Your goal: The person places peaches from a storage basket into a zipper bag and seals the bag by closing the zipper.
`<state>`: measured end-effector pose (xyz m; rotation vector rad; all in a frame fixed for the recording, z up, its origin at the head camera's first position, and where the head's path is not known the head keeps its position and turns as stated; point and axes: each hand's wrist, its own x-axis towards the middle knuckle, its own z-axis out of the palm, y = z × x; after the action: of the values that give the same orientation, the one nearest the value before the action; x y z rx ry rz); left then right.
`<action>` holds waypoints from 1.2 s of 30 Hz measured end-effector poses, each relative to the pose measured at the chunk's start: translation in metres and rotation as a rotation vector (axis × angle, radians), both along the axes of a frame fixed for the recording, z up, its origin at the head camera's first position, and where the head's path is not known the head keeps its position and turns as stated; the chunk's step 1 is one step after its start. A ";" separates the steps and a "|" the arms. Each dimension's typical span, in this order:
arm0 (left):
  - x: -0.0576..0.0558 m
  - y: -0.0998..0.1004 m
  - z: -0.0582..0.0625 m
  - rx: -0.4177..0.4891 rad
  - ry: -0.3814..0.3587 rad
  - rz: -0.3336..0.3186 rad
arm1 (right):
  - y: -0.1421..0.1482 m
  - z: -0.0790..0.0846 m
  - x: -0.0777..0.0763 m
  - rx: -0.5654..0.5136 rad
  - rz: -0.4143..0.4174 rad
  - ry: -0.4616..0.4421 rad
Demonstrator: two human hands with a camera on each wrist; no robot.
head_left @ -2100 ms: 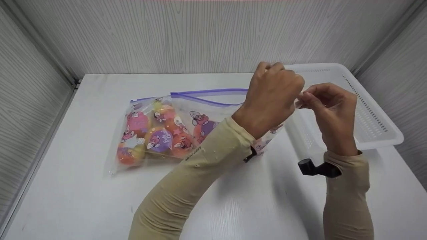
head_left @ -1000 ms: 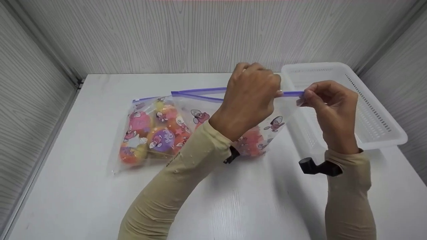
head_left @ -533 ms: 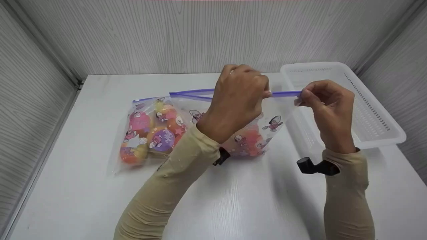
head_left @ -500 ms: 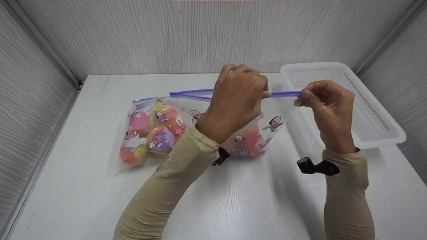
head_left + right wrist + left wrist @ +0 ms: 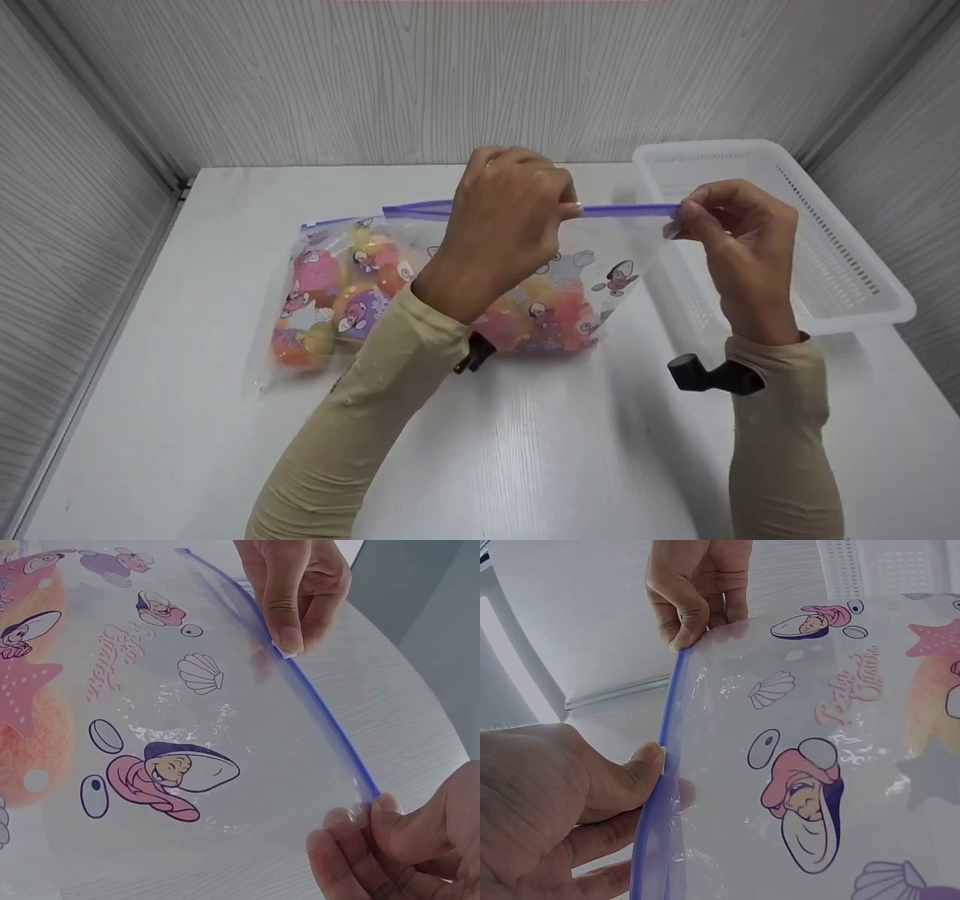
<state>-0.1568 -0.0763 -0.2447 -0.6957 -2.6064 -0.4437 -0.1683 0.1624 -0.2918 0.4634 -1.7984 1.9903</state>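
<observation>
A clear zip bag (image 5: 562, 300), printed with cartoon shells and holding round orange and pink things, stands upright with its purple zip strip (image 5: 630, 211) on top. My left hand (image 5: 499, 225) pinches the small white slider (image 5: 283, 651) on that strip between thumb and fingers. At the strip's right end, my right hand (image 5: 754, 255) grips the bag's upper corner with thumb and fingertips. Between the hands the strip runs straight and pressed together; left of the left hand its two edges spread apart. The left hand and sleeve cover part of the bag in the head view.
A second filled zip bag (image 5: 307, 285) of the same print lies on the white table (image 5: 180, 300) to the left, partly behind the left arm. A white perforated plastic basket (image 5: 892, 307) stands at the right, behind the right hand. Grained panels enclose the back and sides.
My left hand has moved left along the zip strip with the slider, away from the right hand. The closed stretch between the hands has grown longer. My right hand has stayed at the corner.
</observation>
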 end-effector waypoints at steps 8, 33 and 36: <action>0.002 -0.013 -0.001 0.022 0.014 0.007 | 0.001 0.000 -0.001 -0.027 0.006 -0.016; 0.006 -0.048 -0.004 0.099 0.010 0.042 | 0.007 -0.002 -0.002 -0.047 0.003 -0.029; 0.006 -0.051 -0.005 0.101 0.015 0.038 | 0.007 -0.002 -0.003 -0.056 0.012 -0.033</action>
<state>-0.1509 -0.1272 -0.2494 -0.6127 -2.5584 -0.5520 -0.1711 0.1691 -0.2935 0.4275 -1.7579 2.0626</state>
